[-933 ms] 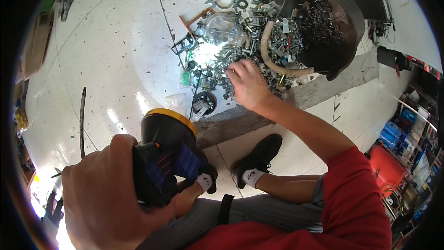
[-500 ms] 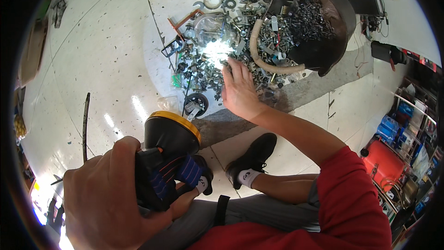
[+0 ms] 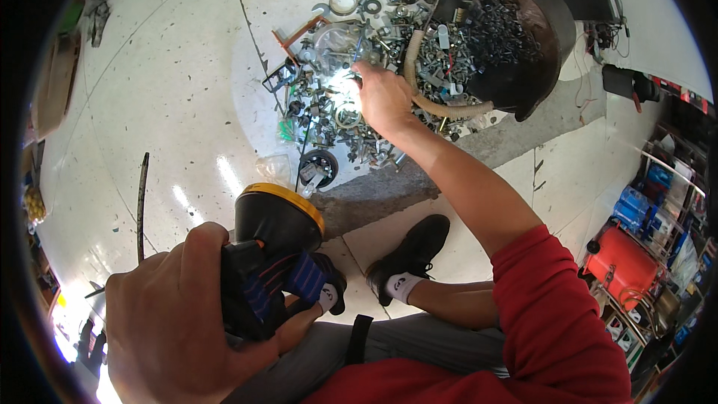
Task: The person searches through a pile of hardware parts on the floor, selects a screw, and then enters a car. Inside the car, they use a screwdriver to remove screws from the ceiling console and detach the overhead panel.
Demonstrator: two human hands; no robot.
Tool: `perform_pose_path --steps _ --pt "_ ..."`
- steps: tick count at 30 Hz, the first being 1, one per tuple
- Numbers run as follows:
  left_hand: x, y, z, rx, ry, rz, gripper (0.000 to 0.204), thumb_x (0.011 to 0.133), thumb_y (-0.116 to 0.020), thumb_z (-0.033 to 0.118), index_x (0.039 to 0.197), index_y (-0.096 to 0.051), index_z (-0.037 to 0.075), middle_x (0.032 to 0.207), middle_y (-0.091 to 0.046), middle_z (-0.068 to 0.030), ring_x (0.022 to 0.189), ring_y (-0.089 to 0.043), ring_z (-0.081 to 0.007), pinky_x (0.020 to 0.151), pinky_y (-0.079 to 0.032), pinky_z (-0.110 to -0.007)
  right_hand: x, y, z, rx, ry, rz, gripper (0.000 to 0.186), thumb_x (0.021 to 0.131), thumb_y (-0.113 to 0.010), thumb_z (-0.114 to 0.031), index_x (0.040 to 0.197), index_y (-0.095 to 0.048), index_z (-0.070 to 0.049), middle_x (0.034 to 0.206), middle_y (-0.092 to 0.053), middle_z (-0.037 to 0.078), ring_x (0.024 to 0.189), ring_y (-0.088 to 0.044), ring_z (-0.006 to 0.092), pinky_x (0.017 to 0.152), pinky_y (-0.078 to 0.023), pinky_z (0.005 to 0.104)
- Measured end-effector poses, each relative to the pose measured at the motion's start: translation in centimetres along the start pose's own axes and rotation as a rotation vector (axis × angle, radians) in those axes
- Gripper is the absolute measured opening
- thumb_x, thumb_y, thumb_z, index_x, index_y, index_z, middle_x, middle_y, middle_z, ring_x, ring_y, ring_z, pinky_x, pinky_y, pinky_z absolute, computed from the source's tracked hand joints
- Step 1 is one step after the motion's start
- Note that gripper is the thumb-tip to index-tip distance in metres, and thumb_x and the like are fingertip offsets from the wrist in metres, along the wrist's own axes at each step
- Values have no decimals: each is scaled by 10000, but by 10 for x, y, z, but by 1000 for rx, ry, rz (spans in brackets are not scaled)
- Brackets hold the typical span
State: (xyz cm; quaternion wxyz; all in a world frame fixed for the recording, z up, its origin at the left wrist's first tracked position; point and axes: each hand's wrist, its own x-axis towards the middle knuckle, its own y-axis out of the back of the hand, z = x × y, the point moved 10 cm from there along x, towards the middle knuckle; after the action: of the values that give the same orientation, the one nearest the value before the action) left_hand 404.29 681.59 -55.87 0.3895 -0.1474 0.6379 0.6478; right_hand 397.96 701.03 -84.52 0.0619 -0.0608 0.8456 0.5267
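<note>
The left hand clamps the lamp. On the floor, metal parts lie heaped by the upper edge of the grey strip, beside the tipped bucket. The right hand curls over them, grip unclear.

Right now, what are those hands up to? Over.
Left hand gripping the lamp. Right hand at the hardware pile, hold unclear. Ribbed hose lying close beside the right hand.

Lettering and signs: none legible.
The white socks carry small dark marks, too fine to read; any print on the blue packages at right is too small to tell.
</note>
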Motion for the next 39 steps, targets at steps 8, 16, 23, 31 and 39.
perform_pose_path --steps 8,16,23,31,39 --pt "1 0 1 -47 -45 -3 669 588 -857 247 1122 -524 23 775 -672 -116 681 -694 -277 663 -502 -381 0 -5 -7 -101 53 -26 219 827 -630 -76 1032 -704 -106 928 -711 135 801 -701 342 705 -555 445" --pt "-1 -3 -3 -52 -21 -17 657 592 -859 240 1108 -522 14 752 -677 -126 648 -701 -274 637 -518 -373 6 -9 -7 -12 66 -96 117 844 -661 -112 942 -668 -47 889 -704 149 770 -693 335 706 -547 433" --pt "-3 -6 -15 -88 52 -6 654 586 -858 231 1108 -525 19 753 -676 -130 650 -701 -279 636 -520 -370 -47 -54 18 1191 -555 -455 100 895 -661 -121 875 -655 -23 810 -698 85 664 -652 144 553 -500 267" --pt "-5 -1 -5 -17 -36 12 679 585 -863 255 1129 -524 31 764 -672 -109 667 -694 -262 654 -496 -377 -83 -71 -4 1819 -974 -551 135 944 -613 -149 922 -654 -22 807 -693 54 653 -635 110 481 -442 193" --pt "-4 -2 -8 -68 2 2 675 587 -859 265 1122 -518 35 755 -666 -96 660 -688 -263 652 -492 -381 -89 -77 -5 1854 -1053 -533 142 966 -607 -195 929 -615 -58 732 -626 12 573 -542 77 416 -365 180"
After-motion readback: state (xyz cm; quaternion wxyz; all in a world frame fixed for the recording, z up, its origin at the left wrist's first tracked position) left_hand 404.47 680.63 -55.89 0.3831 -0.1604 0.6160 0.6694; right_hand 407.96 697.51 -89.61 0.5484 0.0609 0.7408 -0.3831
